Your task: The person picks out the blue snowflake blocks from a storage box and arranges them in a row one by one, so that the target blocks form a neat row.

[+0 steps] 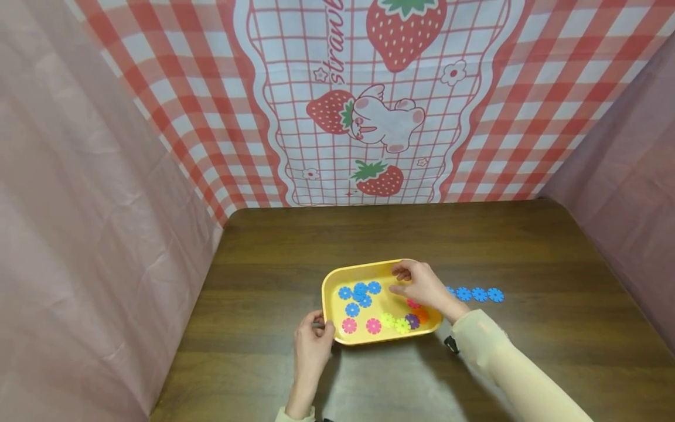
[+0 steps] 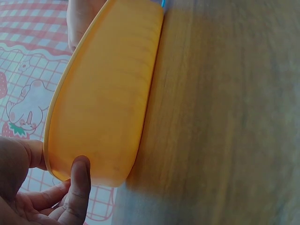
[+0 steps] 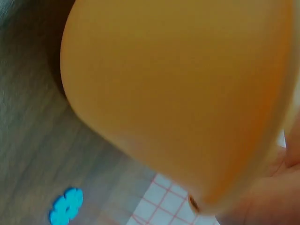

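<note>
A yellow plastic tray (image 1: 364, 271) stands on the table, holding several flower-shaped discs: blue (image 1: 352, 309), pink (image 1: 374, 326), yellow (image 1: 402, 326), purple (image 1: 412, 321) and orange (image 1: 421, 316). At its front left corner my left hand (image 1: 313, 340) grips the rim, thumb on top; the left wrist view shows a finger against the outer wall (image 2: 101, 103). My right hand (image 1: 422, 285) reaches over the right end, thumb and fingers apart above the tray's inside, with nothing visible between them. In the right wrist view the tray's wall (image 3: 178, 84) hides most of that hand.
Right of the tray, several blue discs (image 1: 479, 294) lie in a row on the brown wooden table (image 1: 253, 281), partly hidden by the right hand. A red checked strawberry cloth (image 1: 211, 117) hangs behind, with pink curtains (image 1: 105, 234) at both sides.
</note>
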A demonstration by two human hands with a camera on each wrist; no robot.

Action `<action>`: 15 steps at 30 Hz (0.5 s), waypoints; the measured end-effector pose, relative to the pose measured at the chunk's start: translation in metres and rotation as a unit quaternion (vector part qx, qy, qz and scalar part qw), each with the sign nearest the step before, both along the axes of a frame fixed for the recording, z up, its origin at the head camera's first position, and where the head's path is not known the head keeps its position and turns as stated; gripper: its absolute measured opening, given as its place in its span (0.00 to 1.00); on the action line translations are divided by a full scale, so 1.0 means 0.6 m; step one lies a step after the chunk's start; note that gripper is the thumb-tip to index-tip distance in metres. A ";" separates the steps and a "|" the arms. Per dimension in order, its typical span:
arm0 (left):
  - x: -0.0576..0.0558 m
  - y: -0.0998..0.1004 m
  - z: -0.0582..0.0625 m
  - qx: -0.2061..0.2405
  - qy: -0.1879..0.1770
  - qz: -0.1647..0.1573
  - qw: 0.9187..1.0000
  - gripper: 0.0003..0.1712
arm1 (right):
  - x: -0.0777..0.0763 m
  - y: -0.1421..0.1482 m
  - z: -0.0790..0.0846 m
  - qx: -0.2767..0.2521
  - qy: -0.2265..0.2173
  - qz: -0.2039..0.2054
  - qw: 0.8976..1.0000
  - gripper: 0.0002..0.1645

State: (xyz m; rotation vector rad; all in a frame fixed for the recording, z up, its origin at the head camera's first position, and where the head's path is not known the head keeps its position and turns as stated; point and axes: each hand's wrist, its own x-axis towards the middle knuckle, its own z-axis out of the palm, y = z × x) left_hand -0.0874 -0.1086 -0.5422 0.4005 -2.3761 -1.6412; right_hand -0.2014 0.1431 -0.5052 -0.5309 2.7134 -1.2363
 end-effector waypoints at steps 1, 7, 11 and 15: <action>0.000 0.000 0.000 0.000 0.000 0.000 1.000 0.12 | -0.001 -0.004 -0.003 0.003 0.005 0.003 1.000 0.21; 0.001 0.000 0.002 0.000 -0.006 0.001 1.000 0.13 | -0.005 -0.024 -0.020 0.013 0.016 0.015 1.000 0.21; 0.002 0.000 0.002 0.001 -0.010 0.001 1.000 0.13 | -0.007 -0.032 -0.029 0.024 0.006 0.009 1.000 0.21; 0.001 0.000 0.002 -0.001 -0.011 0.001 1.000 0.12 | -0.008 -0.038 -0.036 0.028 -0.003 0.007 1.000 0.22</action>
